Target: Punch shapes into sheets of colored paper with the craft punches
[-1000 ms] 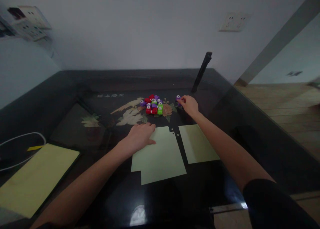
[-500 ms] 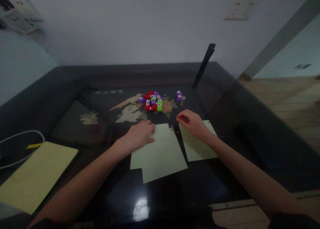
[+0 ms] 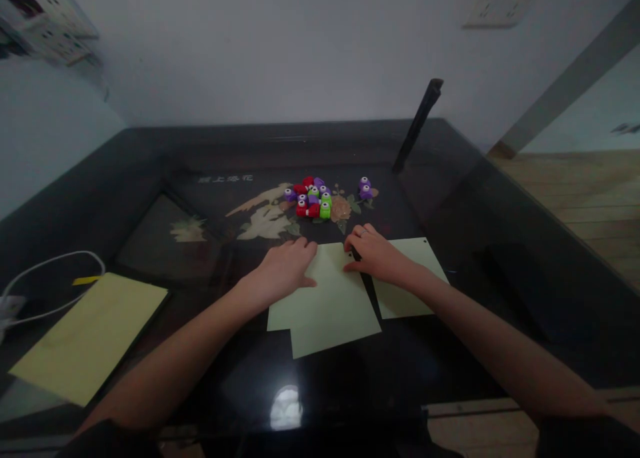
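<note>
Preferably, the unclenched left hand (image 3: 283, 269) should press evenly on the middle sheet (image 3: 334, 305) on the dark surface (image 3: 225, 368), steadying its far right corner for the right hand (image 3: 376, 254), though whether that curled grip pinches anything I cannot tell.

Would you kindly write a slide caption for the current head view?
Left hand over a pale sheet, right hand at its far-right corner, colourful pieces beyond.

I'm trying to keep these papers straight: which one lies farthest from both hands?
The yellow paper at the far left, beside the white cable. The paler sheets are close by the left hand and right hand.
</note>
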A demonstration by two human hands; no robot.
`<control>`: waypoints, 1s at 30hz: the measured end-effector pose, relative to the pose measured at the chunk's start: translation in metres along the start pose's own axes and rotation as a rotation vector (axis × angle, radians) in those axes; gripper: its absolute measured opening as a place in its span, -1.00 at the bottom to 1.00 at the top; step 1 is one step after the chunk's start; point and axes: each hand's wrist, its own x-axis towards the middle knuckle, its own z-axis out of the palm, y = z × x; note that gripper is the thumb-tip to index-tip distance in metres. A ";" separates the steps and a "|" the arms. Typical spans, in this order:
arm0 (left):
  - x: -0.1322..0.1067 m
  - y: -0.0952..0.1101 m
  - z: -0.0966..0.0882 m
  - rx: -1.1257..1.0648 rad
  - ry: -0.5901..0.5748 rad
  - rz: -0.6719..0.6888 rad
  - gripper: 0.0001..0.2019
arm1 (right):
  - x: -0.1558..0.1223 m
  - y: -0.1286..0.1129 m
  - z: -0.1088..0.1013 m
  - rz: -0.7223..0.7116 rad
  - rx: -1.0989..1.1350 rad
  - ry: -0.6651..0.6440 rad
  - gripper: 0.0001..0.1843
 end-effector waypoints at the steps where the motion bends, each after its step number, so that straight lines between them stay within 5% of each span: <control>1: 0.000 -0.001 0.001 -0.002 0.004 0.004 -0.56 | 0.000 0.000 0.001 0.006 0.017 -0.006 -0.72; 13: 0.002 -0.016 -0.011 -0.106 -0.010 0.079 -0.85 | -0.021 -0.013 -0.015 0.158 0.455 0.011 -0.86; 19: 0.009 -0.012 -0.021 -0.515 -0.068 0.186 -0.79 | -0.058 0.006 -0.027 0.375 0.984 0.080 -0.79; 22: 0.018 0.006 -0.014 -0.668 0.056 0.168 -0.74 | -0.071 0.030 -0.032 0.458 1.031 0.173 -0.74; 26: 0.021 0.039 0.004 -0.522 0.412 0.205 -0.65 | -0.085 0.065 -0.041 0.563 1.046 0.204 -0.69; 30: 0.015 0.063 0.026 -0.296 0.472 0.389 -0.68 | -0.092 0.086 -0.045 0.658 1.023 0.261 -0.67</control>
